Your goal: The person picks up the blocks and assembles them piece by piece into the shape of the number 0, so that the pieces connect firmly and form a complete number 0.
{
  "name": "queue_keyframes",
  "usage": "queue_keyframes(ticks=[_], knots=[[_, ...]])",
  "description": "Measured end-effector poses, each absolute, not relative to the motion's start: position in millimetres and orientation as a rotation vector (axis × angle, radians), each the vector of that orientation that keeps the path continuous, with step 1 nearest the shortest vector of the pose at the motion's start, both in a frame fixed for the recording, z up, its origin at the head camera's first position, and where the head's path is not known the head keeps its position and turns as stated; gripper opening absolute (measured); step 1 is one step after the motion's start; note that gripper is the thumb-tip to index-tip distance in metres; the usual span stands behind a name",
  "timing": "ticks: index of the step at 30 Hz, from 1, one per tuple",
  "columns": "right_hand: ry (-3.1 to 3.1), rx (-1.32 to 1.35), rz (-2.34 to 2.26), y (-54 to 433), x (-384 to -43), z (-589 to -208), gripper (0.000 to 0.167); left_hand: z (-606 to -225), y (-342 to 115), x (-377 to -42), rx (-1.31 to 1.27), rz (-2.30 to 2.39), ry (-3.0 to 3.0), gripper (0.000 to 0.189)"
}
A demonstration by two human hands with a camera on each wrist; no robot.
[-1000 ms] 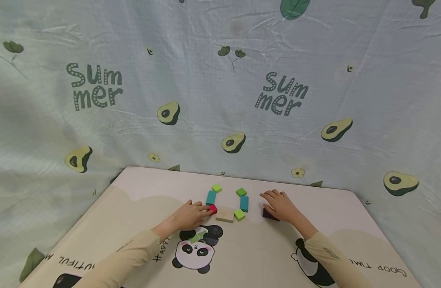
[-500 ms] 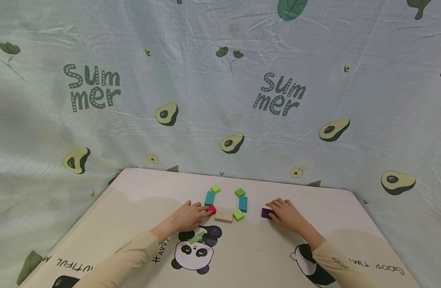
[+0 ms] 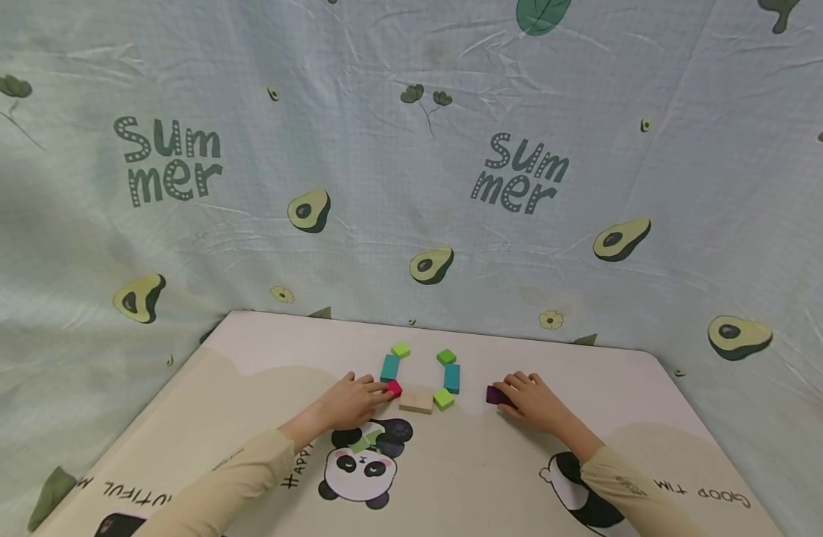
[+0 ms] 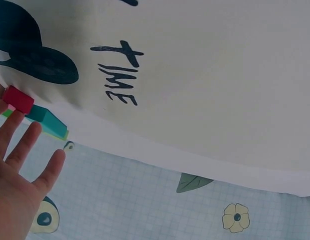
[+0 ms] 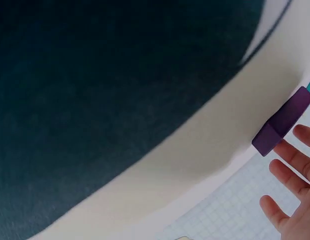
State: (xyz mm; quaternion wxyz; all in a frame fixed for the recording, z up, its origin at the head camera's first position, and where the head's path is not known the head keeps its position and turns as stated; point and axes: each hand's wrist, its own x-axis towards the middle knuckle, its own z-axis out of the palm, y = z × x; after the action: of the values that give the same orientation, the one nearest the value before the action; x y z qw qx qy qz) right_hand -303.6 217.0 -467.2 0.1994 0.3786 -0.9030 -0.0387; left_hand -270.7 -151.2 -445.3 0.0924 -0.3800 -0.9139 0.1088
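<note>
My left hand [image 3: 349, 401] pinches a small red block [image 3: 395, 388] at the left front corner of a block layout. In the left wrist view the thumb and nearest fingers meet the red block [image 4: 19, 99], while the others spread apart. A teal block [image 3: 389, 368] lies just behind it, and a natural wood block [image 3: 416, 402] is to its right. Right of the layout, my right hand [image 3: 535, 403] grips a dark purple block [image 3: 495, 395]. The right wrist view shows the long purple block [image 5: 284, 120] between thumb and fingers, the thumb mostly cut off by the frame.
Green blocks stand at the back left [image 3: 401, 350], back right [image 3: 446, 356] and front right [image 3: 443, 399] of the layout. A second teal block [image 3: 452, 378] lies on its right side. The panda-printed table [image 3: 478, 477] ends at a hanging cloth [image 3: 357, 149]. A black object [image 3: 119, 525] lies front left.
My right hand has lowered around the purple block, with its raised fingers now at the block's edges, and shows more of its left end. The left hand stays at the red block.
</note>
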Motion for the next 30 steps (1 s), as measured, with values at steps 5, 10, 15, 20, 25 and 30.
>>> queue_keyframes(ticks=[5, 10, 15, 20, 25, 30], knots=[[-2.521, 1.07, -0.161, 217.2, -305.4, -467.5, 0.035, -444.8, -151.4, -270.8, -1.128, 0.317, -2.719, 0.039], [-2.498, 1.069, -0.213, 217.8, -307.0, -468.8, 0.033, -443.9, -152.0, -270.6, -1.132, 0.313, -2.721, 0.039], [-2.515, 1.055, -0.243, 217.5, -307.5, -469.6, 0.032, -443.6, -151.9, -270.3, -1.133, 0.332, -2.715, 0.039], [-2.519, 1.049, -0.259, 216.8, -307.9, -469.8, 0.031, -443.2, -152.0, -269.4, -1.135, 0.324, -2.713, 0.039], [-2.493, 1.062, -0.247, 216.7, -307.4, -469.9, 0.031, -444.3, -152.5, -269.8, -1.135, 0.307, -2.704, 0.038], [-2.486, 1.072, -0.26, 216.5, -307.4, -469.1, 0.032, -445.2, -152.1, -270.6, -1.13, 0.32, -2.71, 0.039]])
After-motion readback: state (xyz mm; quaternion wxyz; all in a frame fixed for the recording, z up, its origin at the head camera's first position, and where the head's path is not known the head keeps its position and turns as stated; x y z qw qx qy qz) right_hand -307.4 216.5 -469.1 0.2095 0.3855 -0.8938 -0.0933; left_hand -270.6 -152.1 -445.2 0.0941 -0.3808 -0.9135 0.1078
